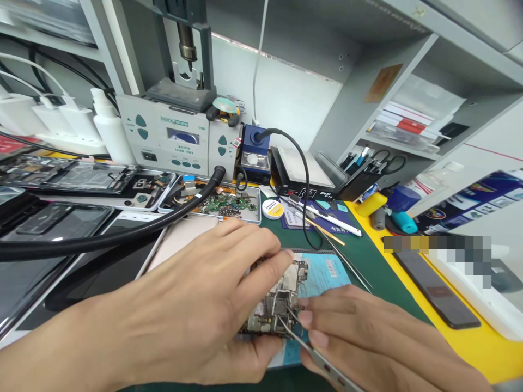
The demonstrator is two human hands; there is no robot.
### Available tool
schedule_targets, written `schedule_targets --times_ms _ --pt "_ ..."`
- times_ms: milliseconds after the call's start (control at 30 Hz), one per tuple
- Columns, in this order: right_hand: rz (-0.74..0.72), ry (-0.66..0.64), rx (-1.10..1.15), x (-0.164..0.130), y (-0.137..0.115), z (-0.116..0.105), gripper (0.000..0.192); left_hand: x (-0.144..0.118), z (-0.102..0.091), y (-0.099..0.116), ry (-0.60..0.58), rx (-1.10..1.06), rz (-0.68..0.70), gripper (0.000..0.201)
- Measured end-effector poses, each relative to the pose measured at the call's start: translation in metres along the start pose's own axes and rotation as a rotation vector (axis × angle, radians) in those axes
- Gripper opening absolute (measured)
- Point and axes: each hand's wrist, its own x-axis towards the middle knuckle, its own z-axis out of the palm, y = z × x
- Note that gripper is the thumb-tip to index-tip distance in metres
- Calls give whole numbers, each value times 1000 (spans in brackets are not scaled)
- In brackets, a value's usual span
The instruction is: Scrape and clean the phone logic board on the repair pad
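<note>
Two bare hands meet low in the middle of the view over a small grey-and-gold phone circuit board (274, 305) covered in metal shields. It lies on a light blue rectangular pad (327, 275), which sits on the dark green mat of the desk (368, 256). The board's long axis runs from about 7 o'clock to 1 o'clock, its far end pointing towards the yellow solder tin (272, 209).

The left hand (196, 310) comes in from 8 o'clock and its fingers are closed on the board, forefinger over the far end and thumb under the near edge. The right hand (359, 332) enters from 4 o'clock, fingers pinched around slim steel tweezers (300, 340) whose tips touch the middle of the board.

Room is tight at 9 to 11 o'clock: a thick black hose (122, 231) sweeps across just beyond the left hand, with a metal tray of green scrap boards (223, 206) behind it. At 12 o'clock a grey rework station (175, 141) closes the back. At 1 to 2 o'clock the mat shows bare patches beside a white pen-like tool (335, 220) and a second pair of tweezers (347, 264). At 3 o'clock the mat's yellow edge (408, 283) carries a black phone (435, 288).
</note>
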Motion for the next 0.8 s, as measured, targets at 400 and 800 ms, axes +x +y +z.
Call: schedule_targets --times_ms 400,800 --pt "-23 102 -253 14 -13 10 26 -5 6 -5 27 -13 -14 51" --pt "-24 201 -205 15 -12 16 17 -4 9 -7 74 16 7 52"
